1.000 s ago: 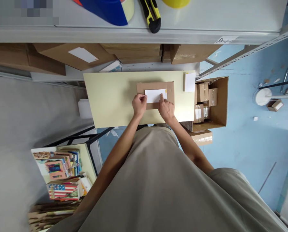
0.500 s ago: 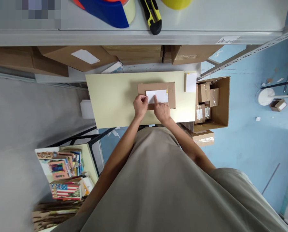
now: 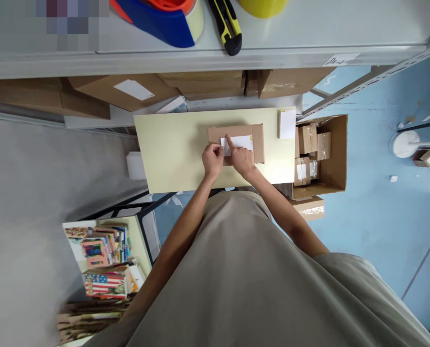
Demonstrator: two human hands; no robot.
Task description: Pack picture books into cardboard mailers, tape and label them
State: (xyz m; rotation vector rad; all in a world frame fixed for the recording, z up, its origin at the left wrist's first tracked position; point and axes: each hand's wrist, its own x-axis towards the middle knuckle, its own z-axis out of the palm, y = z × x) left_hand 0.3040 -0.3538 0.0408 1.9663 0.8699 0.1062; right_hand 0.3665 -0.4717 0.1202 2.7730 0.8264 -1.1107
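Both hands (image 3: pixel 229 159) pressing label (image 3: pixel 241 143) onto parcel (image 3: pixel 257 143).

I count one flat brown cardboard parcel (image 3: pixel 236 143) on the pale yellow table (image 3: pixel 171 154), carrying one white label (image 3: pixel 241 143). Right of that parcel: one white paper pad (image 3: pixel 287 124), one open carton (image 3: pixel 335 154) holding roughly four small taped boxes (image 3: pixel 304 139).

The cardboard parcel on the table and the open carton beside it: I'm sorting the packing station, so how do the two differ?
The cardboard parcel is flat and closed; the open carton is deeper, its top open. The parcel lies on the pale table and bears a white label; the carton sits lower, past the table's right edge, holding small taped boxes. The left hand and right hand rest on the parcel; nothing touches the carton. Both are brown cardboard.
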